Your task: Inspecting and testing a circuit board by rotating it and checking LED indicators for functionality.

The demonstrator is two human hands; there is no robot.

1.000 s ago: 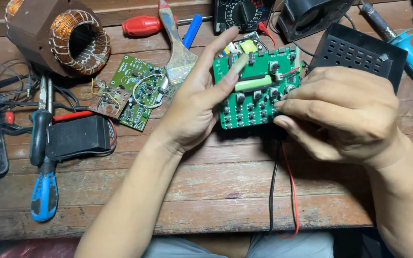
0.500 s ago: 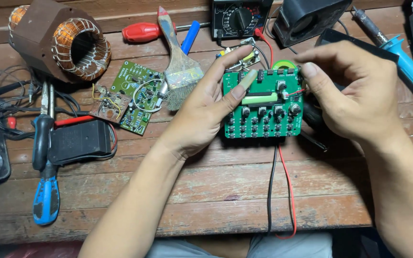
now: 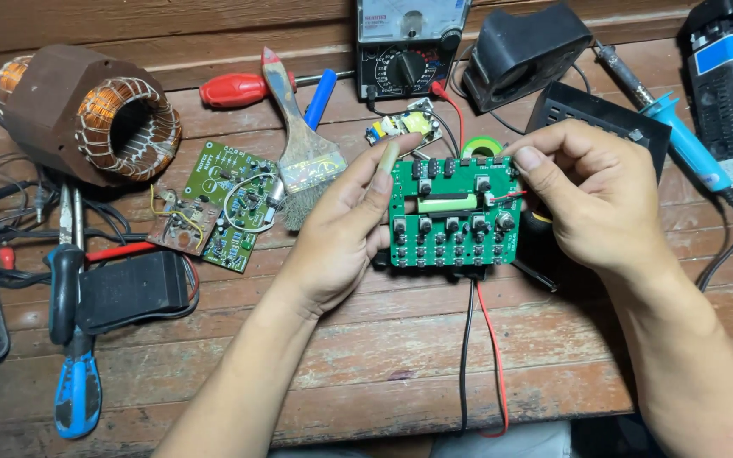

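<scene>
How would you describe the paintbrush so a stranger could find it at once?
Start at the copper-wound motor coil at the bench's far left. Right of it, past the red screwdriver handle, lies the paintbrush, the only thing with worn pale bristles.

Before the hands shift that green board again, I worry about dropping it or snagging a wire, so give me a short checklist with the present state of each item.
1. Left hand has a grip on the green circuit board: ok, fingers lie along its left edge.
2. Right hand steadies the other side: ok, fingertips sit at the top right corner.
3. Board is level and facing up: ok, parts side toward the camera.
4. Red and black wires hang free: cannot tell, their upper ends are hidden under the board.
5. Table below the board is free of tools: ok, only the wires cross it.
6. Paintbrush is out of the way: not ok, bristles lie beside the left hand.
</scene>
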